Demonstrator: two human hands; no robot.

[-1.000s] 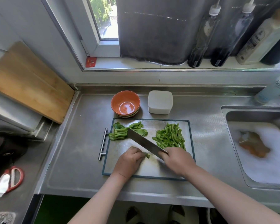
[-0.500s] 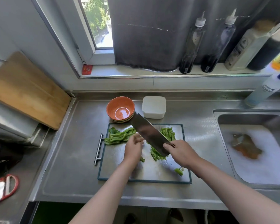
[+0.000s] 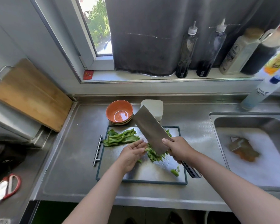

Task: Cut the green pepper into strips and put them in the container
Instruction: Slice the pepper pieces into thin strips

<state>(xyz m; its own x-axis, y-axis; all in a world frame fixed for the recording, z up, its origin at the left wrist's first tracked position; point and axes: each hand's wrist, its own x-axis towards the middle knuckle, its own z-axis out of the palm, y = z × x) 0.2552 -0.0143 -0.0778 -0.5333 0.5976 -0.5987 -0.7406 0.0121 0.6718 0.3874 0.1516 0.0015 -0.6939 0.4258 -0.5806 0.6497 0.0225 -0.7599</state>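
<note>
Green pepper strips [image 3: 153, 155] lie heaped mid-frame on the cutting board [image 3: 152, 174], on a steel counter [image 3: 71, 159] below a window [image 3: 97, 29], between the flat, straight-fingered left hand [image 3: 132, 152] and the cleaver [image 3: 149, 128] gripped by the right hand [image 3: 179, 149]. Above the board stand an orange bowl [image 3: 119, 112] and a white container [image 3: 158, 107]; the sink [image 3: 220, 120] at right holds foam.

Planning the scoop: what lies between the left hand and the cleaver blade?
In the head view, a heap of cut pepper strips lies between the open left hand and the cleaver, on the steel cutting board.
</note>
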